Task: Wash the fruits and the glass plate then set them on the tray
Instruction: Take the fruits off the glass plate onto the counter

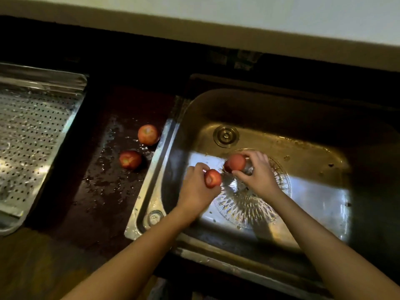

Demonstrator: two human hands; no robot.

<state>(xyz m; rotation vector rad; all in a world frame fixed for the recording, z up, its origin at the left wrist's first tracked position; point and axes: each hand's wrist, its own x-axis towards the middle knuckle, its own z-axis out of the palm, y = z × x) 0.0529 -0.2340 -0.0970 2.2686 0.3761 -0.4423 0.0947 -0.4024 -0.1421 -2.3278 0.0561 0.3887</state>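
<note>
Our left hand [194,188] grips a red fruit [213,178], right hand [258,172] grasps a second fruit [235,162], both over the sink [151,169] with the glass plate [249,205]; third fruit [148,134], fourth fruit [129,159] on counter [97,191].

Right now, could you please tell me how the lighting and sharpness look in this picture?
Head view: dim and warm overall, the far counter almost black; a bright patch falls on the sink floor and glares off the glass plate; the perforated tray glints at left; the left hand and right hand, gripping the left-hand fruit and right-hand fruit, look slightly soft.
</note>
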